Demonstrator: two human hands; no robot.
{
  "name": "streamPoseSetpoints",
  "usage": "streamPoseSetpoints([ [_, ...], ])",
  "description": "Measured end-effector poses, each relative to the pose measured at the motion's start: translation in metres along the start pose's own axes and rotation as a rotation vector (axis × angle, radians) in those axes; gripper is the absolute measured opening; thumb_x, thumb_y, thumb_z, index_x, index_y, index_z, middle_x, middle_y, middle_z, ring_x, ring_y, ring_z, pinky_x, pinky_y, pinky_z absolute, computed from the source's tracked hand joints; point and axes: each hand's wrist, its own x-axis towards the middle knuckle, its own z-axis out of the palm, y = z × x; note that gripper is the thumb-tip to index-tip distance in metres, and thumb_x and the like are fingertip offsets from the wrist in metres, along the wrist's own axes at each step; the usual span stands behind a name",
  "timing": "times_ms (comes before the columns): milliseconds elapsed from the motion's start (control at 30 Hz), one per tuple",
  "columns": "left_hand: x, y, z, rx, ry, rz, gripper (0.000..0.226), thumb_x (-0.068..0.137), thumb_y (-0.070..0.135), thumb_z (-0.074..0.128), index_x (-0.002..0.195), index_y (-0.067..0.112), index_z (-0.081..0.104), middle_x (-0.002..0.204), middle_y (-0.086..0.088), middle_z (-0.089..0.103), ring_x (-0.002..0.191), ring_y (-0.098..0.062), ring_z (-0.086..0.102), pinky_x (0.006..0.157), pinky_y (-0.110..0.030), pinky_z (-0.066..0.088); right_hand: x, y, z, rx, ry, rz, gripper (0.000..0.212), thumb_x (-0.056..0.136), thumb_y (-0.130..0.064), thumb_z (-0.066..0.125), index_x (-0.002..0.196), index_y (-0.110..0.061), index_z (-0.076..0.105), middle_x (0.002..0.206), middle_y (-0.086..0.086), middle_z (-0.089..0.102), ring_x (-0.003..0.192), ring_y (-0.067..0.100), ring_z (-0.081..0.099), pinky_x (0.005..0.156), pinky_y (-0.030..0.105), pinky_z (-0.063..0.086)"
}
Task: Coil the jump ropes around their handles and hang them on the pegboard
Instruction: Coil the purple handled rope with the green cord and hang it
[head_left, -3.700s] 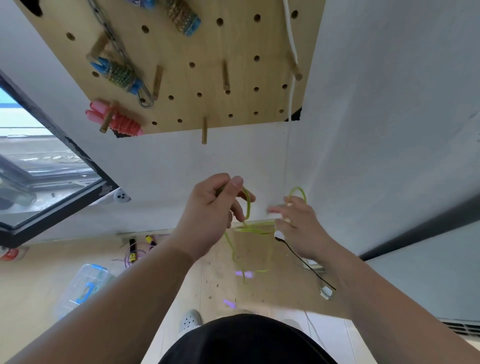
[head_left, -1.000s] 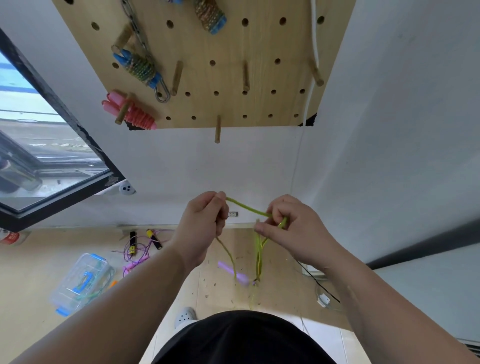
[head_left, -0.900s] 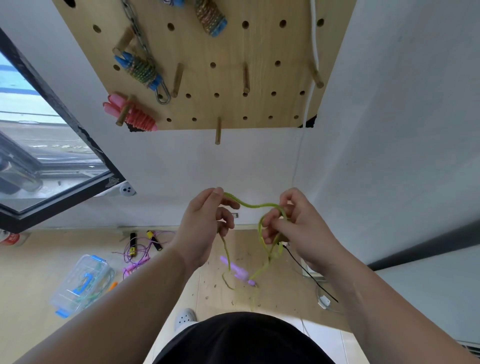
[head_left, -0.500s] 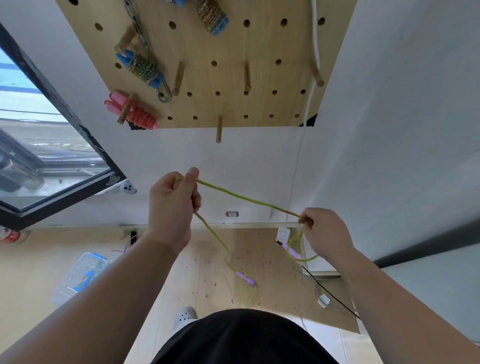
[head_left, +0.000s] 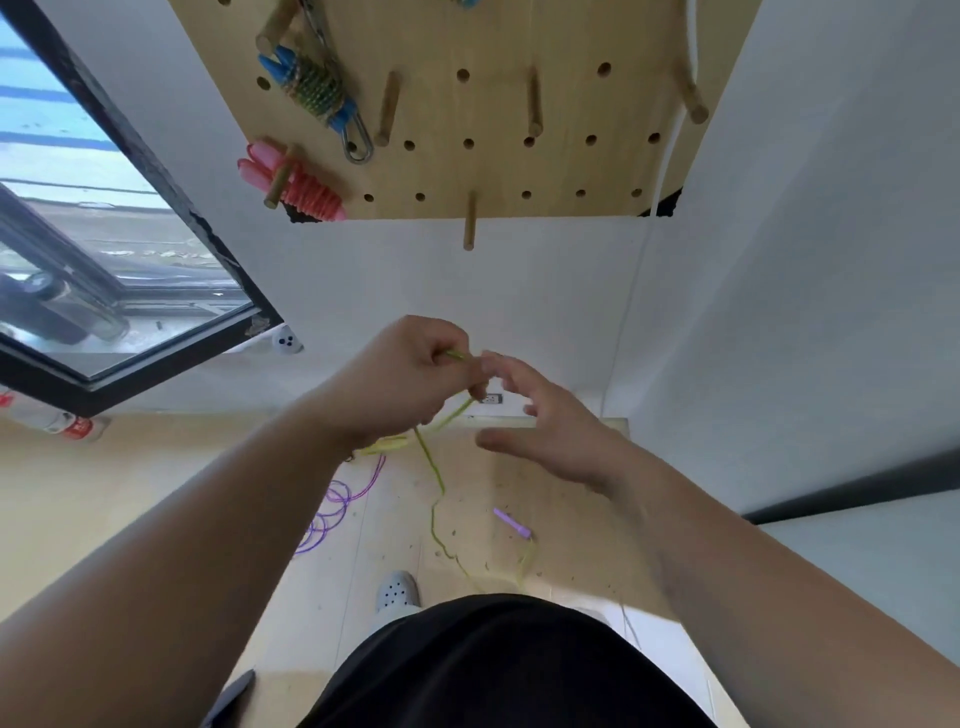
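Half a second ago the hands were wide apart with the cord stretched between them. Now they have closed up in the middle of the view, and the right hand (head_left: 556, 431) has let go.

The left hand (head_left: 400, 382) pinches the green jump rope (head_left: 430, 467) between thumb and curled fingers. The cord drops from that grip in a slack, kinked line to the floor, where a purple handle (head_left: 511, 523) seems to belong to its far end. The right hand is blurred, its fingers spread and loose, holding nothing, its fingertips just beside the left thumb.

The step looks like gathering the next length. To do it well, the right hand should retake the cord close to the pinch and draw even loops, keeping them tight so the kinks come out. Whether the left hand also encloses a handle cannot be told.

On the pegboard (head_left: 571, 171) above, a bare peg (head_left: 470, 221) stands at the near edge, right of the pink coiled rope (head_left: 306, 187).
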Motion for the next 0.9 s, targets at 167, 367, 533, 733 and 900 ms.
streamPoseSetpoints([
  [167, -0.005, -0.003, -0.014, 0.014, 0.107, 0.023, 0.046, 0.097, 0.027, 0.067, 0.075, -0.010, 0.050, 0.061, -0.001, 0.058, 0.048, -0.013, 0.037, 0.049, -0.023, 0.033, 0.031, -0.018, 0.030, 0.089, 0.025, -0.029, 0.015, 0.099, -0.023, 0.057, 0.096, -0.029, 0.070, 0.074, -0.003, 0.072, 0.084, 0.015, 0.069, 0.084, 0.037, 0.052],
  [367, -0.023, -0.019, -0.053, -0.376, 0.663, 0.085, 0.046, 0.100, 0.018, 0.061, 0.060, 0.009, 0.042, 0.056, -0.001, 0.062, 0.049, -0.031, 0.039, 0.047, -0.028, 0.030, 0.032, 0.094, 0.016, -0.373, -0.026, 0.413, 0.019, 0.096, -0.025, 0.055, 0.090, -0.033, 0.072, 0.086, -0.008, 0.073, 0.081, 0.013, 0.069, 0.071, 0.029, 0.055],
  [533, -0.032, -0.054, -0.078, -0.469, 0.960, -0.021, 0.042, 0.098, 0.026, 0.062, 0.062, 0.017, 0.044, 0.062, -0.003, 0.064, 0.044, -0.018, 0.044, 0.044, -0.024, 0.034, 0.002, 0.161, -0.005, -0.635, -0.081, 0.623, 0.020, 0.098, -0.027, 0.053, 0.084, -0.027, 0.067, 0.088, 0.000, 0.068, 0.090, 0.026, 0.065, 0.074, 0.034, 0.050],
  [733, -0.020, -0.117, -0.057, -0.134, 0.786, -0.361, 0.044, 0.095, 0.041, 0.064, 0.072, 0.004, 0.065, 0.069, -0.006, 0.070, 0.053, -0.020, 0.055, 0.050, -0.025, 0.044, 0.002, 0.130, -0.003, -0.063, 0.111, 0.677, 0.030, 0.106, -0.028, 0.048, 0.094, -0.009, 0.067, 0.082, 0.010, 0.064, 0.071, 0.023, 0.066, 0.067, 0.038, 0.057],
  [900, -0.008, -0.144, -0.015, 0.106, 0.446, -0.553, 0.032, 0.093, 0.044, 0.067, 0.097, 0.013, 0.072, 0.097, -0.010, 0.073, 0.095, -0.035, 0.067, 0.085, -0.041, 0.054, 0.015, 0.050, 0.018, 0.387, 0.167, 0.574, 0.027, 0.102, -0.025, 0.057, 0.084, -0.005, 0.062, 0.075, 0.010, 0.052, 0.067, 0.024, 0.060, 0.068, 0.045, 0.061],
])
